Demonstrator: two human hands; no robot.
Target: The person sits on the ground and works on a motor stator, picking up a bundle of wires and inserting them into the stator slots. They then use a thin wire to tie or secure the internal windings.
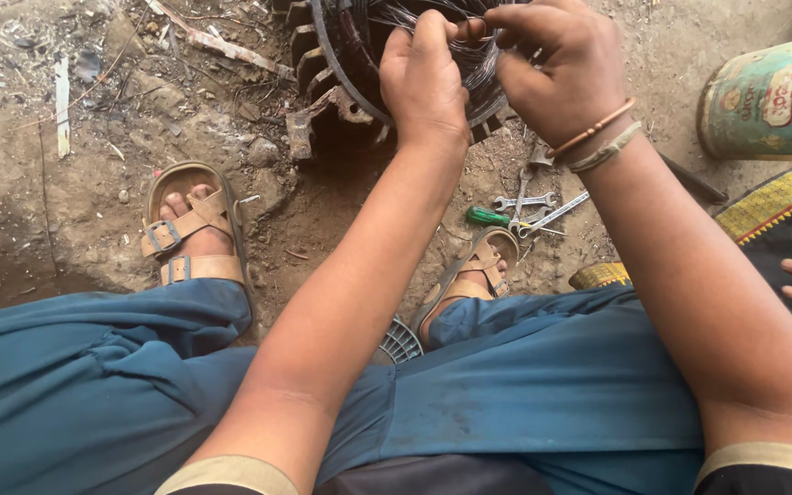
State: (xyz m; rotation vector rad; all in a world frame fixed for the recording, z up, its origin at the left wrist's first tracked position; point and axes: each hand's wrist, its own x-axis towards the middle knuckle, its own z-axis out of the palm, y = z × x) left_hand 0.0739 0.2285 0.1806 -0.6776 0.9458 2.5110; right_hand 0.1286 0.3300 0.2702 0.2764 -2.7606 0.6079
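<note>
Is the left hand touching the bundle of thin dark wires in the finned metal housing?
Touching: the head view shows the left hand gripping the wire bundle.

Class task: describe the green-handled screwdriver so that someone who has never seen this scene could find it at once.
Start at the finned motor housing the hands work on, then drop to the dirt near the right sandal. The screwdriver lies beside silver spanners; its green handle sets it apart.
</note>
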